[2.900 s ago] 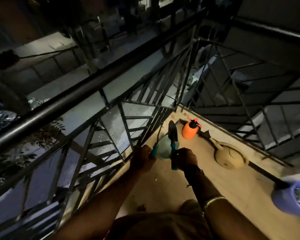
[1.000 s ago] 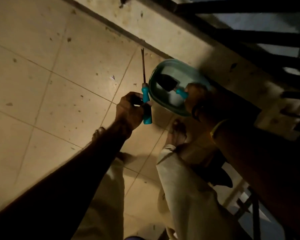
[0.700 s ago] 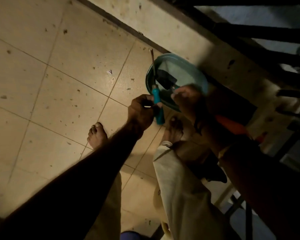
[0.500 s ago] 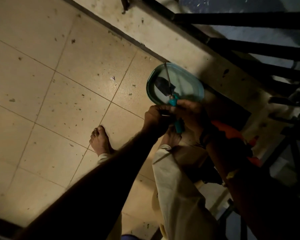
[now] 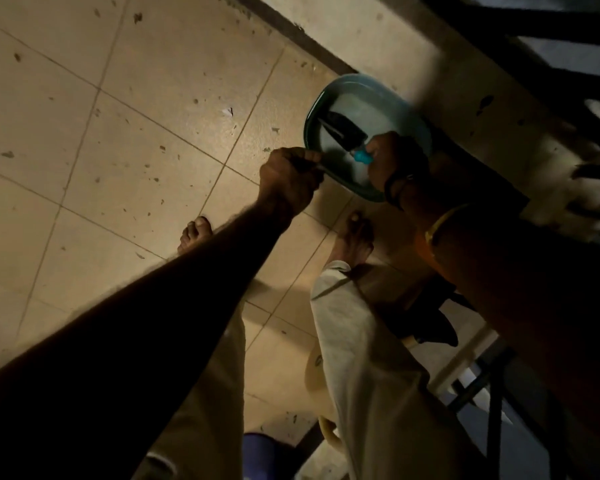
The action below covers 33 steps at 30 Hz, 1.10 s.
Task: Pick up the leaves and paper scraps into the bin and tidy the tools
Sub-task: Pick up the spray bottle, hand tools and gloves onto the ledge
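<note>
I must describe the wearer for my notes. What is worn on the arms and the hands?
Both forearms are bare, with no sleeves or gloves. The left hand wears nothing visible. Behind the right hand the wrist carries a dark band, and higher up a thin gold-coloured bangle.

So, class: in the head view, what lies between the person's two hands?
In the head view, the near rim of the teal basin lies between the left hand and the right hand. The black trowel lies just above, inside the basin.
</note>
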{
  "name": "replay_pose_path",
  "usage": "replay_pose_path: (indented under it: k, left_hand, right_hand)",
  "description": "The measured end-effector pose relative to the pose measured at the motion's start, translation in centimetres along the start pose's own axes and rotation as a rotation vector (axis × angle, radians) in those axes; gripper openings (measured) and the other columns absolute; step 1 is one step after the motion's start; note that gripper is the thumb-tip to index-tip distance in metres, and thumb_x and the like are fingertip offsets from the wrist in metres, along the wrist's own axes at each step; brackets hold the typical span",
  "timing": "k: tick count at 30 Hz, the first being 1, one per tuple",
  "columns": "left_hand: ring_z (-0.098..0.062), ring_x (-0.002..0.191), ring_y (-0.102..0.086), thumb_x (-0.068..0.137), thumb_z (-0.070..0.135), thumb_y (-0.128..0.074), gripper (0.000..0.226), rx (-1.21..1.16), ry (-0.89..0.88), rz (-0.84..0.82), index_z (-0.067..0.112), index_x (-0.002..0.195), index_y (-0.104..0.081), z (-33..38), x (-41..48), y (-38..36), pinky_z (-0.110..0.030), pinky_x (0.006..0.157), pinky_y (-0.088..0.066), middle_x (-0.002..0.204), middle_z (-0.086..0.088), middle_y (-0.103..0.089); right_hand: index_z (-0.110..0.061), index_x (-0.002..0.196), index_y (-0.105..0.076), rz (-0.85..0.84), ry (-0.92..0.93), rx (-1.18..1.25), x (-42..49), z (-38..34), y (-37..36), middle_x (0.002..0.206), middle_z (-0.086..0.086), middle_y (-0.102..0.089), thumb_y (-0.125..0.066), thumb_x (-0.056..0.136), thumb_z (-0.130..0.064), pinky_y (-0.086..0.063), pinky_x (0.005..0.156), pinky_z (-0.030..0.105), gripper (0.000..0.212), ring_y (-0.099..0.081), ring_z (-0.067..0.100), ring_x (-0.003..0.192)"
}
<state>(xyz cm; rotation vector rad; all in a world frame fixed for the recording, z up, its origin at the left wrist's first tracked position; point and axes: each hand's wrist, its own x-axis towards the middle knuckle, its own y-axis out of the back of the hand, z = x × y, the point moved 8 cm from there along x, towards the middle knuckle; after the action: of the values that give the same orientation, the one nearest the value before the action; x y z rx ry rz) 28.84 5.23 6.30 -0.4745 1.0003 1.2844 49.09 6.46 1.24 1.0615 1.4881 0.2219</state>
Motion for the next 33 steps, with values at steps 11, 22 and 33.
replay_pose_path:
  k: [11, 22, 33]
  left_hand:
    - [-0.027, 0.088, -0.072, 0.092, 0.013, -0.066, 0.012, -0.022, -0.132, 0.109, 0.014, 0.102, -0.074, 10.0, -13.4, 9.8, -0.044, 0.088, -0.059, 0.089, -0.005, -0.074]
    - [-0.014, 0.089, -0.071, 0.09, 0.027, -0.063, 0.024, -0.031, -0.426, 0.347, 0.017, 0.108, -0.074, 22.2, -37.2, 29.7, -0.032, 0.086, -0.057, 0.098, 0.0, -0.076]
    - [-0.014, 0.082, -0.071, 0.086, 0.024, -0.063, 0.015, -0.328, -0.396, 0.583, 0.027, 0.096, -0.073, 19.3, -39.6, 51.0, -0.039, 0.084, -0.059, 0.084, 0.005, -0.075]
  right_hand:
    - [-0.01, 0.12, -0.066, 0.23, -0.147, 0.702, -17.0, -8.1, 11.3, 0.12, 0.006, -0.066, -0.065, 0.089, -0.006, -0.052, 0.099, 0.038, 0.032, -0.063, 0.023, 0.112]
    - [-0.011, 0.116, -0.071, 0.346, 0.099, 0.833, -38.2, -33.0, 29.0, 0.113, 0.008, -0.072, -0.069, 0.087, -0.004, -0.048, 0.085, 0.025, 0.03, -0.067, 0.022, 0.104]
    - [-0.016, 0.113, -0.071, 0.26, 0.319, 0.77, -41.8, -54.9, 27.8, 0.111, 0.004, -0.072, -0.069, 0.085, -0.006, -0.049, 0.083, 0.026, 0.029, -0.066, 0.017, 0.095]
